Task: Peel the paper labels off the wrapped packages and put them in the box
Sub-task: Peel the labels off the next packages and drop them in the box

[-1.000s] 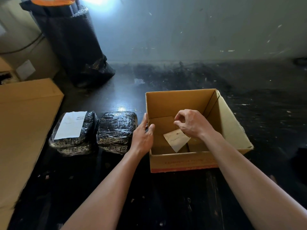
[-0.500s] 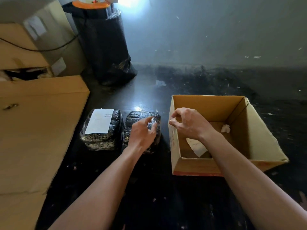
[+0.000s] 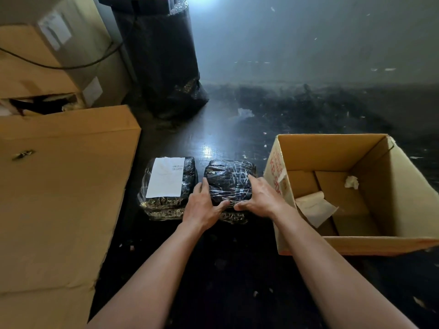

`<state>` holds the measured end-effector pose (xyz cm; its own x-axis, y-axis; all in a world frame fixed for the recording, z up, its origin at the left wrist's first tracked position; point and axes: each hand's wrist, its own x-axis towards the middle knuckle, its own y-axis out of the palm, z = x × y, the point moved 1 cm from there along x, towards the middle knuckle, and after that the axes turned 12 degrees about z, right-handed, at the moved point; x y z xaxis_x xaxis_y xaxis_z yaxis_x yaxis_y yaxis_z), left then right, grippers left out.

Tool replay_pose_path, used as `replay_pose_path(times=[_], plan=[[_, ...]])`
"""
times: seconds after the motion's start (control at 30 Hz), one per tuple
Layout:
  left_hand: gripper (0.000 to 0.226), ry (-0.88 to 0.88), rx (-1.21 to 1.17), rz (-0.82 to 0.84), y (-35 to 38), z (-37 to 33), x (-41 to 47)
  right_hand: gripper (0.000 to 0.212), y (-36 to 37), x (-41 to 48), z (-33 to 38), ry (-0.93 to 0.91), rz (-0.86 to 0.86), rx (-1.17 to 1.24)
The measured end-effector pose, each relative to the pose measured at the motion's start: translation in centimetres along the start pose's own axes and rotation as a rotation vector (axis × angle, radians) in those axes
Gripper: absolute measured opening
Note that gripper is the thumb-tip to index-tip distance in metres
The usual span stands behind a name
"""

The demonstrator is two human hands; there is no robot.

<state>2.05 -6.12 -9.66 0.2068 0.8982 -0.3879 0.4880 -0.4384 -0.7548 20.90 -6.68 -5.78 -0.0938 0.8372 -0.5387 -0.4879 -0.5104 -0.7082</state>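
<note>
Fingers point(image 3: 203, 186) touch bare package point(image 3: 229, 180); labelled package point(image 3: 190, 170), box point(image 3: 332, 144) beside.

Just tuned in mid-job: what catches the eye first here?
The left hand and right hand both rest on the bare wrapped package at centre. Just left of it, a second package carries a bright white label. On the right, the open cardboard box holds a peeled label.
</note>
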Motion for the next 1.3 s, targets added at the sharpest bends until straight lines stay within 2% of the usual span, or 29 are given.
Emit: replay_pose_path(times=[0.1, 0.27, 0.4, 0.83, 1.03, 1.13, 1.3], plan=[[0.119, 0.019, -0.113, 0.072, 0.5, 0.8, 0.6, 0.128, 2.0, 0.9, -0.7, 0.031, 0.014, 0.123], [0.122, 0.036, -0.271, 0.055, 1.0, 1.1, 1.5, 0.128, 4.1, 1.9, -1.7, 0.007, -0.069, 0.313], [0.123, 0.047, -0.399, 0.069, 1.2, 1.4, 1.9, 0.133, 4.8, 2.2, -2.6, 0.003, -0.071, 0.454], [0.115, 0.078, -0.519, 0.005, 0.2, 1.5, 0.4, 0.124, 4.9, 1.1, -3.1, -0.076, -0.168, 0.520], [0.107, 0.108, -0.523, 0.032, -0.8, 1.7, -1.9, 0.116, 4.9, -1.5, -2.7, -0.124, -0.155, 0.481], [0.109, 0.120, -0.498, 0.045, -1.5, 1.9, -3.5, 0.109, 5.5, -3.1, -2.3, -0.136, -0.123, 0.436], [0.109, 0.107, -0.501, 0.063, -1.2, 3.1, -6.6, 0.109, 6.9, -6.1, -1.9, -0.153, -0.095, 0.487]])
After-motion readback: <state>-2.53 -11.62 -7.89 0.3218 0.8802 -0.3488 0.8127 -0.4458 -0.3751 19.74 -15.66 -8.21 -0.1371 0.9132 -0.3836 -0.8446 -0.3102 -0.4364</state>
